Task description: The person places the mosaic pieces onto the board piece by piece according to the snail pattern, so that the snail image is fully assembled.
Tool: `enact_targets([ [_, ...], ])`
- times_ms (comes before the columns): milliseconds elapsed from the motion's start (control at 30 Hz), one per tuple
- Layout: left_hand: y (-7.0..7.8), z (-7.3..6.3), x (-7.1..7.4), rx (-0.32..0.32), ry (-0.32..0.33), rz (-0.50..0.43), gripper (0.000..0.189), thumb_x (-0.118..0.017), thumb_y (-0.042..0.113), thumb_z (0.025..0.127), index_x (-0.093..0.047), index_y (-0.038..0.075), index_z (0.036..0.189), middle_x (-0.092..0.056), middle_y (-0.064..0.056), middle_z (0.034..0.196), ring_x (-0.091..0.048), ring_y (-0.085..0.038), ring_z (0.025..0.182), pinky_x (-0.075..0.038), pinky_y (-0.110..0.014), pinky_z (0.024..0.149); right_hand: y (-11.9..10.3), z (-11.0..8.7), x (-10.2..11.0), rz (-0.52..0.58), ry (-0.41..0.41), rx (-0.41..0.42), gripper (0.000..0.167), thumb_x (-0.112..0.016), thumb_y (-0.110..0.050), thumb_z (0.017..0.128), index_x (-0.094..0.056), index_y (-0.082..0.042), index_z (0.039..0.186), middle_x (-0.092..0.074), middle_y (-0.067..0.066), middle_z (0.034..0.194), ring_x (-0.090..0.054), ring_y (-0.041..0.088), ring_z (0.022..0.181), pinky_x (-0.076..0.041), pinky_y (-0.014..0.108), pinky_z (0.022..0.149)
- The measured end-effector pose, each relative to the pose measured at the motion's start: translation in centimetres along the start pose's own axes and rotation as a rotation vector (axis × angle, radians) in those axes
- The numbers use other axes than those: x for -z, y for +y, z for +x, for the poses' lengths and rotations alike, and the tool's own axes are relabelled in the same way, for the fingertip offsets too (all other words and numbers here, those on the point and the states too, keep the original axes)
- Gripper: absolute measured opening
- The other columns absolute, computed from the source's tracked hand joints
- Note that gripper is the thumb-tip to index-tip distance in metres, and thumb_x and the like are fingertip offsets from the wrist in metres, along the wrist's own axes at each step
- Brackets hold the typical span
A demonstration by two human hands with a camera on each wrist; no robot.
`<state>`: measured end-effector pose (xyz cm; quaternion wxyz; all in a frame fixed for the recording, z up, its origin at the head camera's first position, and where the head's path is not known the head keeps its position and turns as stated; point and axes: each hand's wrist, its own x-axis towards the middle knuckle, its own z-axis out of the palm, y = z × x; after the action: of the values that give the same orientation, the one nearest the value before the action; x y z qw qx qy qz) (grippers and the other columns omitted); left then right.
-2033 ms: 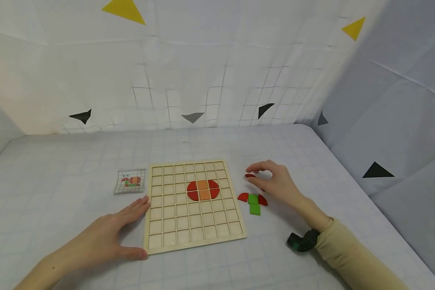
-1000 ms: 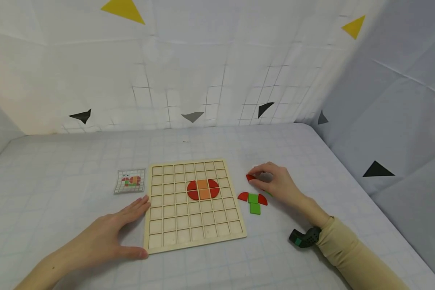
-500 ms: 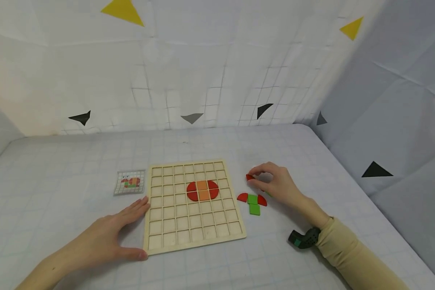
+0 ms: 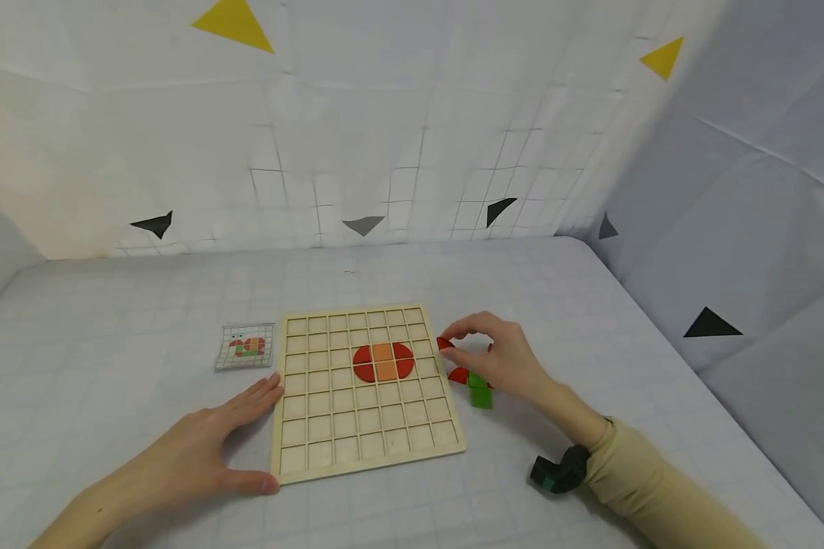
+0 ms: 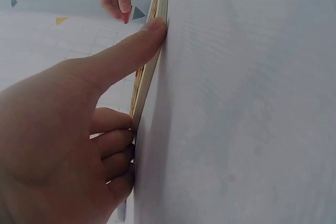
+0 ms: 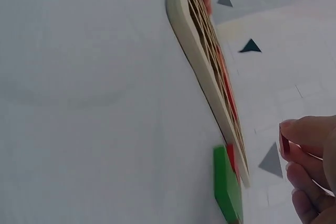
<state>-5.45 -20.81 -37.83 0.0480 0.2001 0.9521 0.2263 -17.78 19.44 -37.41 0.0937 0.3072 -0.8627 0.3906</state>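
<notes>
My left hand rests with thumb and fingertips against the left edge of a wooden grid board; its fingers touch the side in the left wrist view. In my right hand a red quarter-circle tile is pinched between thumb and fingertips, above the board's right edge. The right wrist view shows that red tile edge-on. On the board sit red rounded tiles on both sides of orange square tiles. Beneath the right hand lie green square tiles and red tiles, partly hidden.
A small pattern card with a coloured figure on a grid lies left of the board. A black device is on the right wrist near the sleeve. White cloth walls with yellow and dark triangles stand behind the table.
My right hand has lifted the red quarter-circle tile and moved left with it to the board's right edge, now covering part of the loose tiles. The left hand has stayed put.
</notes>
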Motion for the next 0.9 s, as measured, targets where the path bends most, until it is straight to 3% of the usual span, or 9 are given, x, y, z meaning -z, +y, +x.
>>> enact_targets([
  [233, 0.2, 0.1, 0.0, 0.000, -0.006, -0.016, 0.105, -0.063, 0.083, 0.068, -0.042, 0.025, 0.153, -0.032, 0.009, 0.162, -0.042, -0.024, 0.143, -0.044, -0.052, 0.104, -1.2, -0.1, -1.7, 0.052, -0.035, 0.055, 0.022, -0.082, -0.014, 0.082, -0.075, -0.015, 0.103, -0.073, -0.007, 0.099, -0.063, 0.012, 0.094, -0.054, 0.038, 0.083],
  [467, 0.2, 0.1, 0.0, 0.006, -0.008, -0.019, 0.105, -0.063, 0.083, 0.067, -0.042, 0.026, 0.153, -0.031, 0.010, 0.162, -0.040, -0.023, 0.144, -0.043, -0.052, 0.104, -1.9, -0.7, -2.5, 0.128, -0.109, 0.012, 0.019, -0.082, -0.018, 0.084, -0.075, -0.018, 0.102, -0.071, -0.005, 0.100, -0.062, 0.017, 0.093, -0.056, 0.032, 0.065],
  [533, 0.2, 0.1, 0.0, 0.004, -0.004, -0.011, 0.105, -0.063, 0.083, 0.067, -0.042, 0.026, 0.153, -0.031, 0.010, 0.162, -0.040, -0.022, 0.145, -0.043, -0.051, 0.104, -1.9, -0.8, -2.8, 0.136, -0.126, 0.010, 0.019, -0.082, -0.019, 0.084, -0.075, -0.020, 0.102, -0.070, -0.007, 0.100, -0.061, 0.017, 0.092, -0.054, 0.031, 0.064],
  [900, 0.1, 0.0, 0.0, -0.004, 0.006, 0.002, 0.105, -0.063, 0.083, 0.067, -0.043, 0.026, 0.153, -0.032, 0.010, 0.162, -0.041, -0.022, 0.144, -0.043, -0.050, 0.104, -1.4, -1.3, -4.4, 0.162, -0.151, 0.126, 0.024, -0.084, -0.010, 0.079, -0.074, -0.013, 0.101, -0.071, 0.001, 0.098, -0.059, 0.020, 0.081, -0.048, 0.031, 0.062],
])
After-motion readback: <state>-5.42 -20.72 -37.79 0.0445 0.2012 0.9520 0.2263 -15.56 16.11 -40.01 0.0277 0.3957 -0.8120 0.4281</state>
